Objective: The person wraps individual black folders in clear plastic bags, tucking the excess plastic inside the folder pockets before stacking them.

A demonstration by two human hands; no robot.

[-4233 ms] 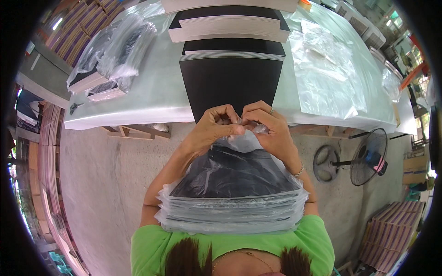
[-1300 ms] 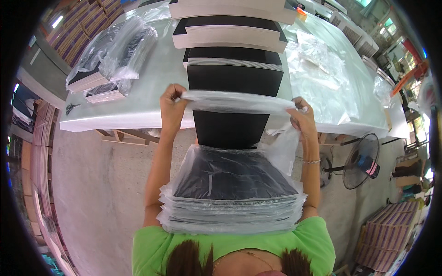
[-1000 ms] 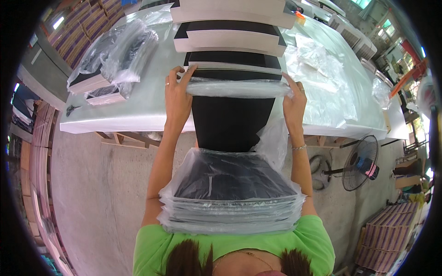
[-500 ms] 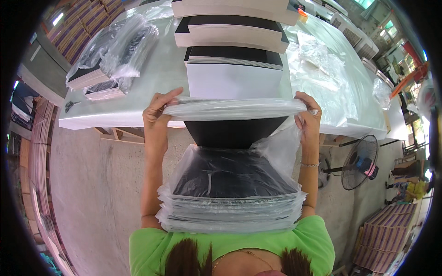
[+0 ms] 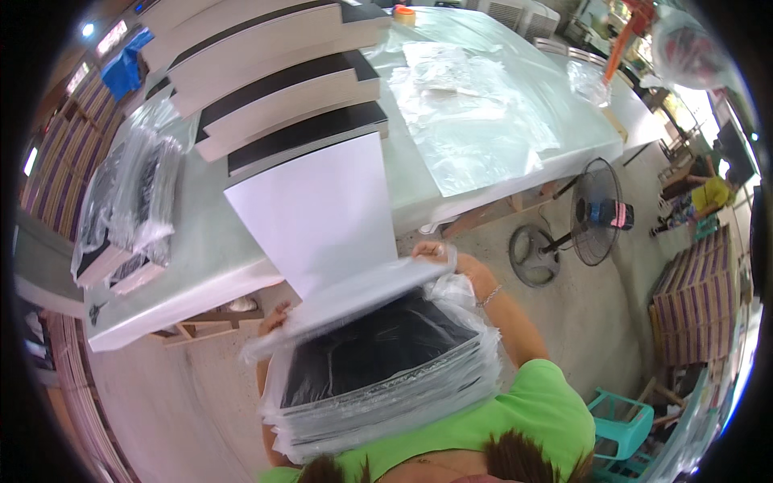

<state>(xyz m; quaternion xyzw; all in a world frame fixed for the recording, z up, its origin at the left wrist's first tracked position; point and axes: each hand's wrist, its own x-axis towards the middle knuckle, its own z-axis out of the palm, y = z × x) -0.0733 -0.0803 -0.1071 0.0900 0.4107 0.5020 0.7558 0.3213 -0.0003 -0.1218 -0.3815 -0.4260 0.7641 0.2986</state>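
Seen from a head camera looking down, a long worktable (image 5: 201, 274) covered in clear film runs across the upper frame. At far left on it lie bagged dark items in clear plastic (image 5: 129, 201). Toward the centre, flat black-and-white boards (image 5: 278, 88) are fanned in an overlapping row, probably so each can be drawn off in turn. The nearest white board (image 5: 318, 213) slants off the table edge down toward the person, its long axis running from the table to the lap, its near end entering a clear plastic bag (image 5: 346, 302). The left hand (image 5: 274, 320) pinches the bag's left edge (mostly hidden, only fingertips show); the right hand (image 5: 439, 253) grips the right edge, holding the mouth wide. Below rests a stack of clear bags (image 5: 386, 378) on the lap. Loose plastic sheets (image 5: 475, 121) lie right, and a floor fan (image 5: 596, 213) stands beyond.
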